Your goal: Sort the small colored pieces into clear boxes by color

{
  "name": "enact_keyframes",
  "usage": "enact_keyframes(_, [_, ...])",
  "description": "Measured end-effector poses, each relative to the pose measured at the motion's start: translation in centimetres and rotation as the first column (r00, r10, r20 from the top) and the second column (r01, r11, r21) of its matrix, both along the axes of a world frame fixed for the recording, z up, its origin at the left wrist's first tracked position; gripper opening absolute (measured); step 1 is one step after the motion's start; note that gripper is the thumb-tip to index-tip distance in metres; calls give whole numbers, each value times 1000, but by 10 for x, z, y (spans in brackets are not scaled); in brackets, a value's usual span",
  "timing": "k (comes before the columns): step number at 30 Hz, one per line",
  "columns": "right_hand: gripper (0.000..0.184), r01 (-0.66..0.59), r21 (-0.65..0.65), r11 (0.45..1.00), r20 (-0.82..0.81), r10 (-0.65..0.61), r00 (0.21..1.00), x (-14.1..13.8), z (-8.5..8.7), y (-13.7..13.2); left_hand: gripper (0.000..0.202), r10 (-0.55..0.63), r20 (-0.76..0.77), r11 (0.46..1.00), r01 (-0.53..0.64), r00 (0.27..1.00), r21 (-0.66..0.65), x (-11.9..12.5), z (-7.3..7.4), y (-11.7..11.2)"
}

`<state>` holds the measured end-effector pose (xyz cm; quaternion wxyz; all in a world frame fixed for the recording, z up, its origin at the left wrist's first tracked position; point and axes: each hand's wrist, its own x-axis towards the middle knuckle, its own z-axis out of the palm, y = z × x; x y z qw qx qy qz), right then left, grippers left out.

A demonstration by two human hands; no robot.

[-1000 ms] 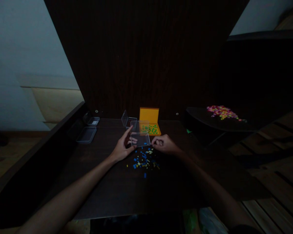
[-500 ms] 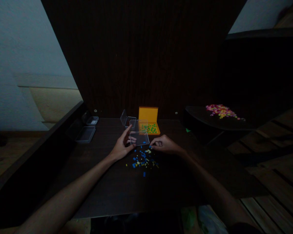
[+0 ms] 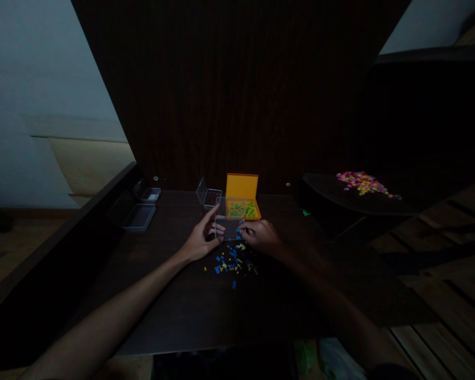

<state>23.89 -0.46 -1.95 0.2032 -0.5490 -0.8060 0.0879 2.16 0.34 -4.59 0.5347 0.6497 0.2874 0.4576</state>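
My left hand [image 3: 201,237] grips the left side of a clear plastic box [image 3: 227,228] whose hinged lid stands raised. A small blue piece lies inside the box near its right end. With fingertips pinched together, my right hand [image 3: 263,236] is at the box's right end, over its opening. A small blue piece [image 3: 238,230] shows at those fingertips. Just below both hands, a loose scatter of tiny blue and pale yellow pieces [image 3: 224,265] lies on the dark table [image 3: 174,311]; they look like small toy bricks.
Behind the clear box stands an open yellow case [image 3: 241,186] with green pieces. Beside it is a clear box [image 3: 212,198] with dark reddish contents. Two more clear boxes [image 3: 140,217] sit at the left panel. Colourful pieces [image 3: 362,182] are heaped on the right shelf [image 3: 324,184].
My right hand has moved left and slightly up, from beside the box to over its right end, with the blue piece. The left hand and clear box have shifted slightly right.
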Motion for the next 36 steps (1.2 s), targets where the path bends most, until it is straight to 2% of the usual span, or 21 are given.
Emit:
enact_keyframes(3, [24,13,-7,1000,57,-12,998,-1,1,-2,89,1,3,1000,-1,1000,-15,0,2,0])
enact_keyframes(7, [27,-2,18,1000,17,2,1000,1,3,-3,88,11,18,1000,-11,1000,-27,0,6,-2])
enact_keyframes(13, [28,-147,45,988,-97,151,984,9,0,-1,88,23,23,999,-23,999,-28,-1,7,-4])
enact_keyframes(19, [26,-201,3,980,-39,201,979,11,-1,-2,88,15,20,1000,-15,1000,-19,-1,5,-3])
enact_keyframes(24, [29,-168,-1,986,41,168,985,7,2,-5,87,21,23,1000,-20,1000,-16,-1,5,-4])
enact_keyframes(36, [24,-54,-44,998,-176,46,983,2,-3,13,91,-14,75,999,18,997,-48,-2,3,0])
